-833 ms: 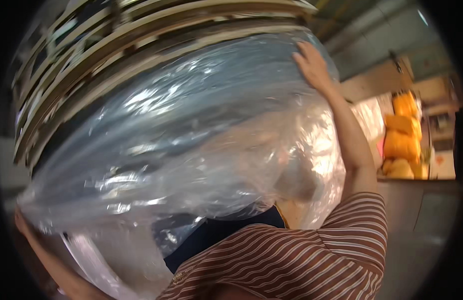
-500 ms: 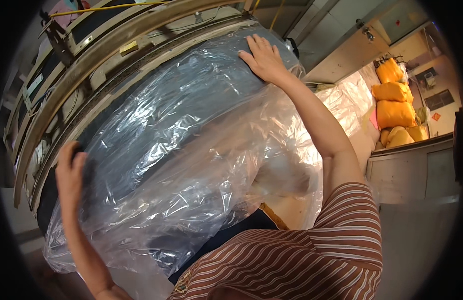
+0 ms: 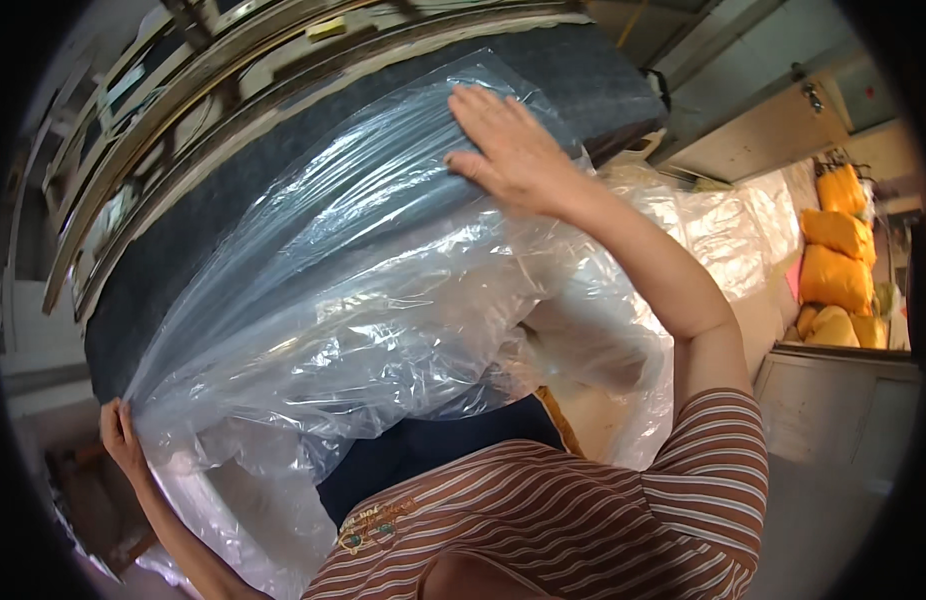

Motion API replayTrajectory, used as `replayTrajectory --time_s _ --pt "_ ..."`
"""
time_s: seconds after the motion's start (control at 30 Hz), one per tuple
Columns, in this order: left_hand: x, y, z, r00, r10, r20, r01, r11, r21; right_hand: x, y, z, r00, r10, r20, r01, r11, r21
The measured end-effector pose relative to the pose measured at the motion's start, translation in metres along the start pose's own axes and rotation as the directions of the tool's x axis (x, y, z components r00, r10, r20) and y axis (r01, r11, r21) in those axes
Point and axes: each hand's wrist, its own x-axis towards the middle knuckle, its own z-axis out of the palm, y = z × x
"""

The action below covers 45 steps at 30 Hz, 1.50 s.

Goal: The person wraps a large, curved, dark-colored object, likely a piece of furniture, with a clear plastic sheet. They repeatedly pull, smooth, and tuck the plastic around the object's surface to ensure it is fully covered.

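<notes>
A large clear plastic sheet lies in folds over the near part of a dark, curved work surface and hangs down toward my body. At the surface's left end, my left hand pinches a gathered corner of the sheet, and taut creases run from it up to the right. My right hand lies flat on the sheet near its far edge, fingers stretched out and thumb apart. Beyond that edge the dark surface shows bare.
A machine frame with curved rails runs along the far side of the surface. More plastic sheeting spreads to the right. Farther right are stacked orange bundles and a pale cabinet.
My left hand has come down nearer and now grips the sheet's corner. The sheet has been drawn toward me, baring more of the dark surface. My right hand has shifted slightly nearer on it.
</notes>
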Motion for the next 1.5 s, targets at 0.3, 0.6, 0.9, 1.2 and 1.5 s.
replayTrajectory --time_s 0.3,0.6,0.9,1.2,1.5 --pt "-0.078 0.043 -0.023 0.982 -0.068 -0.177 0.064 0.997 -0.031 0.04 0.014 0.008 0.999 -0.037 -0.027 0.037 0.999 -0.033" --pt "-0.154 0.062 -0.033 0.955 -0.083 -0.287 0.121 0.986 0.117 0.084 0.043 0.017 0.952 0.024 -0.306 0.024 0.988 0.152" --pt "-0.112 0.051 -0.017 0.763 -0.59 -0.263 0.498 0.797 -0.342 0.127 0.075 -0.001 0.963 0.2 -0.181 -0.019 0.721 0.693" --pt "0.084 -0.059 0.065 0.855 -0.275 -0.44 0.086 0.912 -0.401 0.14 0.068 0.043 0.604 0.605 -0.518 -0.269 0.767 0.583" --pt "0.181 -0.031 0.105 0.832 -0.464 -0.305 0.258 0.81 -0.527 0.15 0.101 0.048 0.628 0.557 -0.544 -0.333 0.824 0.459"
